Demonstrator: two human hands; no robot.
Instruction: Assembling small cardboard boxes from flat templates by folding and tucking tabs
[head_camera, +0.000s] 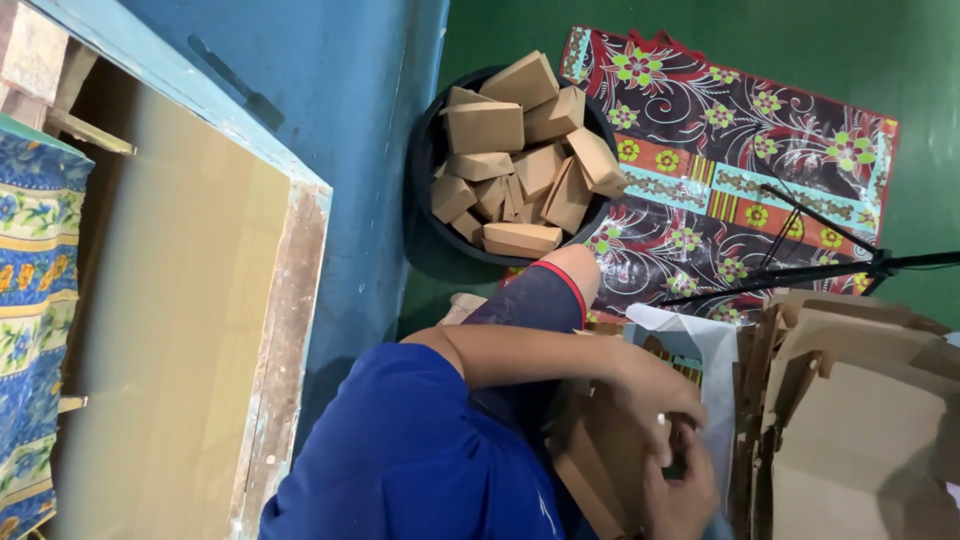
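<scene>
My left hand (648, 388) reaches across from a blue sleeve and presses on a brown cardboard box (590, 462) held low over my lap. Just below it, my right hand (685, 492) grips the same box, fingers curled around its edge. The box is partly hidden by both hands, so I cannot tell its exact shape. My bent knee (560, 285), in dark shorts with a red hem, is just above the hands.
A black tub (425, 215) heaped with several folded brown boxes (485, 128) stands beyond my knee on a floral mat (740, 150). Flat cardboard sheets (860, 420) and a white plastic bag (705, 345) lie at right. A black tripod leg (820, 268) crosses the mat. A blue wooden frame (290, 260) stands at left.
</scene>
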